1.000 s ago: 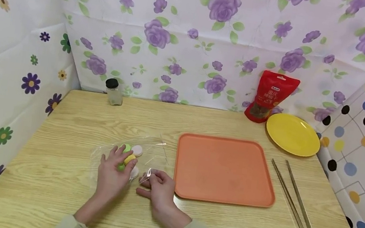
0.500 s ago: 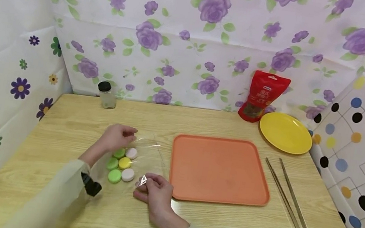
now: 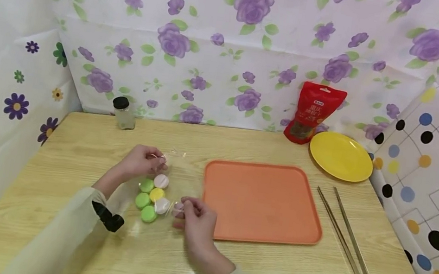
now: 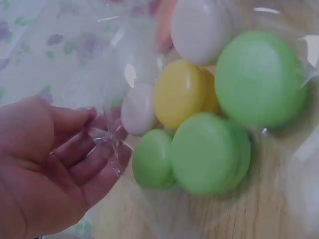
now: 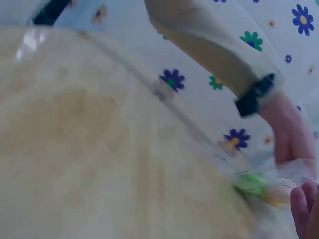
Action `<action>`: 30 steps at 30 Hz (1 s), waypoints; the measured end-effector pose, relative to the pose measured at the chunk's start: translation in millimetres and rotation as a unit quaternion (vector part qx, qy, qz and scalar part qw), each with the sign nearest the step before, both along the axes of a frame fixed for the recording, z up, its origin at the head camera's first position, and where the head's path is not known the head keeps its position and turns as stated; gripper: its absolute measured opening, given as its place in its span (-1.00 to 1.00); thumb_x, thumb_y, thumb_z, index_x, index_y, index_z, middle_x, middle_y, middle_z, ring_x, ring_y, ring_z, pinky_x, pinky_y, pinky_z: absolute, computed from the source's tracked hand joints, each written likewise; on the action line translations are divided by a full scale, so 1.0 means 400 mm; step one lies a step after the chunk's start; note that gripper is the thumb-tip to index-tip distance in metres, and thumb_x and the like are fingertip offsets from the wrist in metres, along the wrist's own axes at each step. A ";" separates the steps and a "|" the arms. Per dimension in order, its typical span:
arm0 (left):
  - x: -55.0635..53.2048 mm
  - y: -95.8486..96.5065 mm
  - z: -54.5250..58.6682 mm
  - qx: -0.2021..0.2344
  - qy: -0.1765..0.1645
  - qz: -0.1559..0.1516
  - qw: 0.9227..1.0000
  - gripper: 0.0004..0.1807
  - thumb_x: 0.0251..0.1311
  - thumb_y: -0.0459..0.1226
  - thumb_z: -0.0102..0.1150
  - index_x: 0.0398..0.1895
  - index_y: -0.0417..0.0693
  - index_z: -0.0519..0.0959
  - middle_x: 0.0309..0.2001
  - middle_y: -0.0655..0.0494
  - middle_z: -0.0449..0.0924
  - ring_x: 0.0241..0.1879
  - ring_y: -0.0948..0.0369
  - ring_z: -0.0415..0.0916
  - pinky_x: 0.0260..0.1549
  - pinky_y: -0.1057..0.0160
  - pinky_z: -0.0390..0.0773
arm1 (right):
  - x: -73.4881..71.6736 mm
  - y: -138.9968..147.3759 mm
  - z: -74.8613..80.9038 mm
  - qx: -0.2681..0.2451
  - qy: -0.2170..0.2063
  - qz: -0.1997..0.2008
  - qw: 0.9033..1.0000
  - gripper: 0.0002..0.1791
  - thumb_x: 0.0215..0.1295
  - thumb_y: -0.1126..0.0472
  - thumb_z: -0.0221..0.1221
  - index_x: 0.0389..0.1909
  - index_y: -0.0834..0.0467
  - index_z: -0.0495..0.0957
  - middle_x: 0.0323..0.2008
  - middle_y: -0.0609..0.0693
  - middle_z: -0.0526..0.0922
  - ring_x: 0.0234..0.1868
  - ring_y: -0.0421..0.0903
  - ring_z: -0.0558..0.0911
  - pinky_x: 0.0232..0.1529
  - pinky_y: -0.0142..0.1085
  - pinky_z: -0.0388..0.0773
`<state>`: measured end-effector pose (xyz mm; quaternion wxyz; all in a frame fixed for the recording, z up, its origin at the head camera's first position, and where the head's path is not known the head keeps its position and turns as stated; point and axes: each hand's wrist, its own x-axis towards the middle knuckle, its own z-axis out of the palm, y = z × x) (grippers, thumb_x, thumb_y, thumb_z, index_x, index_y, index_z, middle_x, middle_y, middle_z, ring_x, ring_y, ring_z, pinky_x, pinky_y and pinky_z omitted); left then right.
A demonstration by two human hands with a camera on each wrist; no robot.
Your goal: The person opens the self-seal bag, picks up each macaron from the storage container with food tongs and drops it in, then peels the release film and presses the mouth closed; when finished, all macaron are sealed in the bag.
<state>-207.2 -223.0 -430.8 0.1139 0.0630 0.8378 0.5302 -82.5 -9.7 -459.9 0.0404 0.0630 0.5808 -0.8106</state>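
Note:
Several macarons lie grouped inside a clear plastic bag (image 4: 107, 64), left of centre on the table. There is a yellow macaron (image 3: 157, 194), a pale pinkish one (image 3: 161, 181) and a light green one (image 3: 148, 214) among them. My left hand (image 3: 141, 160) pinches the bag's far side between thumb and fingers. At the bag's right side, near the tray, my right hand (image 3: 200, 221) pinches the film. Seen from the left wrist, the film passes at the fingertips and the macarons hang close beside them. The right wrist view is blurred, with my right fingers (image 5: 301, 206) at its edge.
An orange tray (image 3: 262, 204) lies just right of my right hand. Further right are long metal tongs (image 3: 344, 239). A yellow plate (image 3: 341, 156) and a red pouch (image 3: 313, 110) stand behind. A black-lidded jar (image 3: 125, 114) is at the back left.
My left hand has left the macarons for the bag's far side and now pinches the film. My right hand keeps its pinch, slightly raised. The macarons have shifted closer together.

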 end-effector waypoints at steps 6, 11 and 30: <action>0.083 0.000 0.061 0.135 0.034 0.074 0.987 -0.70 0.46 -0.34 0.11 0.00 -0.51 0.51 -0.18 -0.12 0.73 -0.21 0.21 0.71 -0.09 0.11 0.65 | -0.067 0.098 0.048 0.168 0.184 -0.003 0.969 -0.85 0.42 0.40 0.15 -0.19 0.37 0.68 -0.39 0.18 0.72 -0.39 0.10 0.70 -0.41 -0.18 0.69; 0.176 0.034 0.134 0.230 0.180 0.113 0.950 -0.76 0.40 -0.41 0.15 -0.10 -0.55 0.56 -0.26 0.01 0.76 -0.26 0.20 0.71 -0.15 0.23 0.66 | -0.118 0.191 0.135 0.264 0.366 -0.051 0.891 -0.89 0.36 0.43 0.21 -0.26 0.31 0.72 -0.38 0.07 0.74 -0.40 0.02 0.69 -0.40 -0.38 0.58; 0.312 0.182 0.224 0.337 0.268 0.092 0.898 -0.89 0.32 -0.60 0.09 -0.29 -0.66 0.50 -0.41 -0.10 0.73 -0.43 0.14 0.73 -0.33 0.17 0.70 | -0.078 0.346 0.301 0.196 0.316 0.008 0.928 -0.86 0.41 0.40 0.18 -0.28 0.38 0.67 -0.43 0.19 0.69 -0.46 -0.06 0.70 -0.42 -0.20 0.69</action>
